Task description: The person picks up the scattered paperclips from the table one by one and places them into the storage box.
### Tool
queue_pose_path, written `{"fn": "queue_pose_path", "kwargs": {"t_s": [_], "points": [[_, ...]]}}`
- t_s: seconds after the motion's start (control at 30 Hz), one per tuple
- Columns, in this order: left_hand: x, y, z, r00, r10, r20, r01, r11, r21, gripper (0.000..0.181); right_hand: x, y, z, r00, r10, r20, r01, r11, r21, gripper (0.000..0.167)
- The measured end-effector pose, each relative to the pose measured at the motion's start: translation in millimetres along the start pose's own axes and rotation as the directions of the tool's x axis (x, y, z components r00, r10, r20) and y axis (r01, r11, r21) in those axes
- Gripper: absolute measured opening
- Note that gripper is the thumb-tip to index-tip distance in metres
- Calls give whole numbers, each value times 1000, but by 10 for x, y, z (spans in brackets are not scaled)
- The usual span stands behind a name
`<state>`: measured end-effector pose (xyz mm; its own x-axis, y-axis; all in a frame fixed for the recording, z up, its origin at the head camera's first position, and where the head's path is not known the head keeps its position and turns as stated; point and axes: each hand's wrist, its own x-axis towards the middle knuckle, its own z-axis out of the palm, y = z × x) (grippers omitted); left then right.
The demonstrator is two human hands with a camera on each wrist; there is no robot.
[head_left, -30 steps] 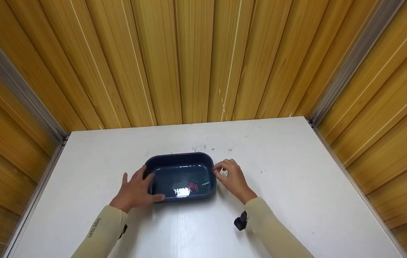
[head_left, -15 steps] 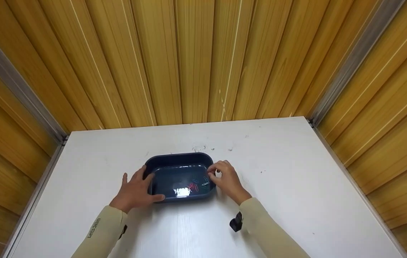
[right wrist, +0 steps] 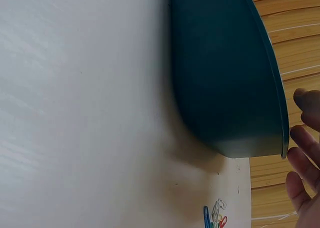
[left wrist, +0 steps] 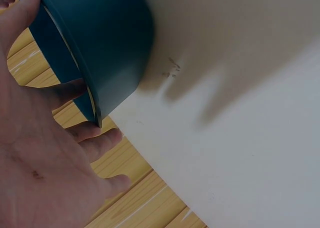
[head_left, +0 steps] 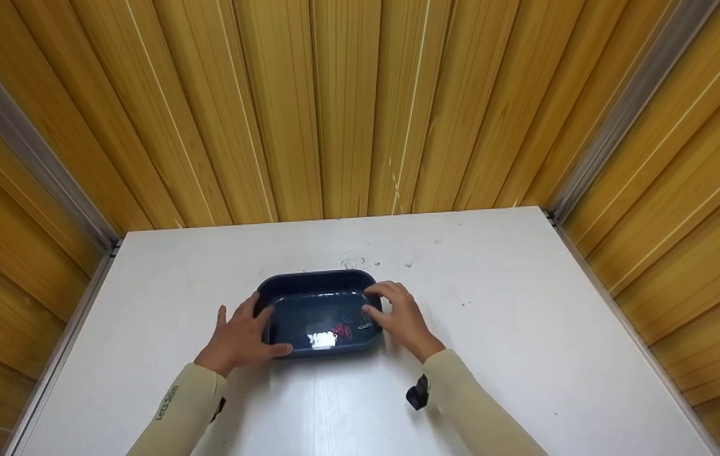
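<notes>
A dark blue plastic basin [head_left: 318, 315] rests on the white table, with several red, green, blue and white paper clips [head_left: 342, 330] on its floor towards the right. My left hand [head_left: 237, 337] is spread over its left end. The thumb touches the near rim, and one finger reaches over the edge in the left wrist view. My right hand [head_left: 403, 316] is above the right rim, thumb and forefinger apart, no clip visible between them. More paper clips [right wrist: 215, 217] lie on the table beyond the basin in the right wrist view; the right hand hides them in the head view.
The white table [head_left: 499, 329] extends around the basin, with small dark marks behind it. Yellow wood-patterned panels [head_left: 344, 114] rise at the back and both sides. A black wrist camera [head_left: 418, 392] hangs below the right sleeve.
My right hand has moved left from beside the rim to over the basin's right end. Its pinched thumb and forefinger have parted. The left hand and the basin have stayed put.
</notes>
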<state>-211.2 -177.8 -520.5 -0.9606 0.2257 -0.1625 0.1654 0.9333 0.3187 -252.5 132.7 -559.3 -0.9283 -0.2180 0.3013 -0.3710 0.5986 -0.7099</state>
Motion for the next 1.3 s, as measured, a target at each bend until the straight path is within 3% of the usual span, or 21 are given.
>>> {"fn": "queue_pose_path", "kwargs": {"t_s": [0.43, 0.7, 1.3], "points": [[2, -5, -8, 1000, 6, 3, -6, 1000, 4, 94, -26, 95, -95, 996, 65, 53, -68, 996, 65, 57], [-14, 19, -28, 1000, 0, 5, 0, 1000, 10, 93, -23, 170, -151, 1000, 30, 5, -30, 995, 99, 57], [-6, 8, -21, 1000, 13, 3, -13, 1000, 12, 93, -38, 289, -289, 995, 90, -48, -83, 988, 128, 50]]}}
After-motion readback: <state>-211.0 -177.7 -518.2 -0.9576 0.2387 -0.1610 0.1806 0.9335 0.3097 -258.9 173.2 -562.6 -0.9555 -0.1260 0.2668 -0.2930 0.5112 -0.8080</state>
